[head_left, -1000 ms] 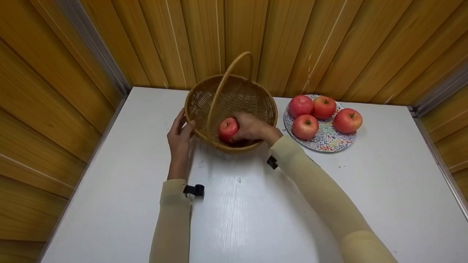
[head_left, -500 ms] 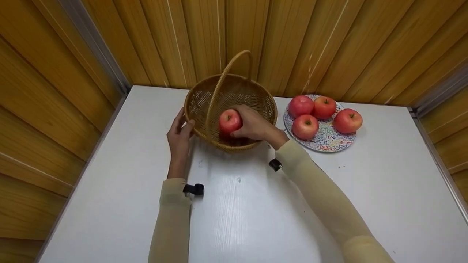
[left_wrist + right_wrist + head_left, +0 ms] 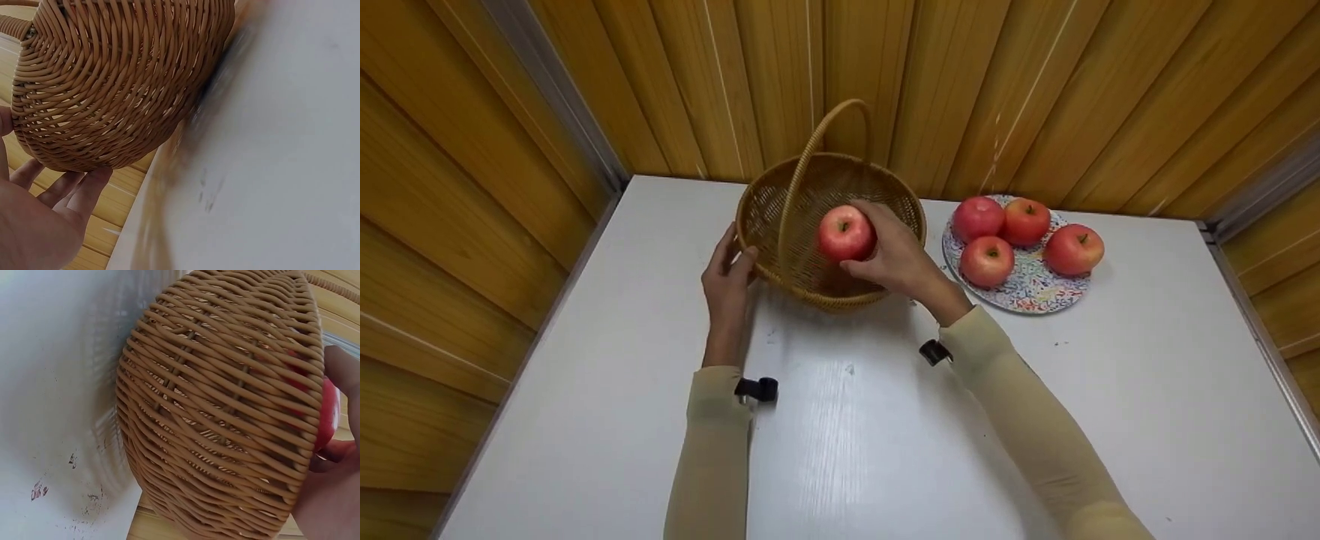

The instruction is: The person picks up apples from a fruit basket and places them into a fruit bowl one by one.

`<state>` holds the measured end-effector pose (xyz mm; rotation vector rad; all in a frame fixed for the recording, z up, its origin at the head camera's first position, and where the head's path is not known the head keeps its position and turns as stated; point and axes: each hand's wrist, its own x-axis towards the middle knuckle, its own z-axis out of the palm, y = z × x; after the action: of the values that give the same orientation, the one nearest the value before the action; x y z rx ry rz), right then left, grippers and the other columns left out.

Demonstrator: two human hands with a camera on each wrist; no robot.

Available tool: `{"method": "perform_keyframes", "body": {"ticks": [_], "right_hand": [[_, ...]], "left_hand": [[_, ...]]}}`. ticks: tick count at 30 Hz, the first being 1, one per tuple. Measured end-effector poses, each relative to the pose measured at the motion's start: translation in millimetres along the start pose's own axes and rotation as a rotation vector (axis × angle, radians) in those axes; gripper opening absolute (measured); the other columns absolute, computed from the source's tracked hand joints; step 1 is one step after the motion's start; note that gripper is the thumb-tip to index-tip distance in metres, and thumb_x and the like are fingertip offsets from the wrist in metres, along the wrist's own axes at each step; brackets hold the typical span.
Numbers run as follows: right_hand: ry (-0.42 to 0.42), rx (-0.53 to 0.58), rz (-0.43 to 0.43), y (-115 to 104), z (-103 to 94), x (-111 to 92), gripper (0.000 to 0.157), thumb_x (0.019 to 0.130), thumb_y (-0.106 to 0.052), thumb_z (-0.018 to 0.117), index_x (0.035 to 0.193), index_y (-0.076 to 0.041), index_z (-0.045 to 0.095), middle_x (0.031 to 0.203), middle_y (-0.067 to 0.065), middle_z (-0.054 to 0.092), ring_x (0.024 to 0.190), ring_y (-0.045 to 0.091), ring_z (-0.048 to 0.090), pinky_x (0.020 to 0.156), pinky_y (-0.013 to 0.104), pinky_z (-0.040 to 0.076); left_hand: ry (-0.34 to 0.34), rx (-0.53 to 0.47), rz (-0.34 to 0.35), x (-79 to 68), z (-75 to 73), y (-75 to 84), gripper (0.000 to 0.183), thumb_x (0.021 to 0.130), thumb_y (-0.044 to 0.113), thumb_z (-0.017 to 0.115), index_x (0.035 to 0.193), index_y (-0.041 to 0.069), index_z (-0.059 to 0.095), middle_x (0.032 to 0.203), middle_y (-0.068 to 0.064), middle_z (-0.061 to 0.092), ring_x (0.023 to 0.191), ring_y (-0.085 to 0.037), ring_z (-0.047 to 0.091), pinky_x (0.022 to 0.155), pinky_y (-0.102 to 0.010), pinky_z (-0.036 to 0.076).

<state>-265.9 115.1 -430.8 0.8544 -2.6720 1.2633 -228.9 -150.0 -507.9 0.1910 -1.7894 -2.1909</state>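
A round brown wicker basket with a tall arched handle stands at the back of the white table. The left hand grips its left rim, thumb over the edge; in the left wrist view the fingers spread along the weave outside. Inside the basket's mouth, the right hand holds a red apple between thumb and fingers, its stem facing up. The right wrist view looks at the woven side, with the apple and right hand partly hidden beyond the rim.
Right of the basket lies a speckled, multicoloured plate carrying several red apples. Wood-patterned panels rise directly behind the white table and along both sides. Small dark marks dot the tabletop.
The right hand has lifted the apple from low in the basket up toward its mouth and slightly right. The left hand stays on the rim; the basket has tilted a little.
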Motion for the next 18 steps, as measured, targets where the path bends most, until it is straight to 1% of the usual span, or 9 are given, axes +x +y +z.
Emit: {"method": "perform_keyframes", "body": {"ticks": [5, 9, 12, 18], "right_hand": [[0.057, 0.036, -0.027, -1.0, -3.0, -5.5, 0.088, 0.083, -0.016, 0.089, 0.157, 0.001, 0.045, 0.151, 0.019, 0.052, 0.135, 0.029, 0.052, 0.115, 0.045, 0.043], [0.097, 0.049, -0.027, -3.1, -5.5, -11.2, 0.089, 0.083, -0.016, 0.090, 0.157, 0.002, 0.045, 0.149, 0.018, 0.053, 0.134, 0.028, 0.053, 0.115, 0.046, 0.043], [0.133, 0.053, -0.030, -4.1, -8.0, -16.3, 0.089, 0.084, -0.017, 0.090, 0.158, 0.001, 0.044, 0.149, 0.017, 0.053, 0.133, 0.028, 0.054, 0.114, 0.047, 0.044], [0.213, 0.072, -0.047, -2.8, -13.2, -28.3, 0.089, 0.085, -0.016, 0.090, 0.159, 0.000, 0.043, 0.152, 0.017, 0.052, 0.135, 0.025, 0.054, 0.115, 0.044, 0.045]], "left_hand": [[-0.005, -0.012, -0.009, -8.0, 3.0, 14.3, 0.057, 0.106, 0.014, 0.063, 0.161, 0.011, 0.047, 0.153, -0.026, 0.051, 0.135, -0.043, 0.056, 0.107, -0.059, 0.049], [-0.008, 0.003, -0.008, -14.1, 5.2, 24.9, 0.058, 0.106, 0.015, 0.063, 0.161, 0.010, 0.046, 0.152, -0.026, 0.052, 0.134, -0.041, 0.058, 0.106, -0.056, 0.050], [-0.009, 0.011, -0.008, -14.7, 5.2, 26.3, 0.058, 0.106, 0.016, 0.062, 0.162, 0.010, 0.045, 0.152, -0.025, 0.053, 0.134, -0.040, 0.058, 0.106, -0.053, 0.051], [-0.007, -0.010, -0.009, -13.6, 4.8, 25.2, 0.057, 0.106, 0.015, 0.063, 0.161, 0.010, 0.047, 0.153, -0.026, 0.052, 0.135, -0.042, 0.057, 0.107, -0.055, 0.050]]}}
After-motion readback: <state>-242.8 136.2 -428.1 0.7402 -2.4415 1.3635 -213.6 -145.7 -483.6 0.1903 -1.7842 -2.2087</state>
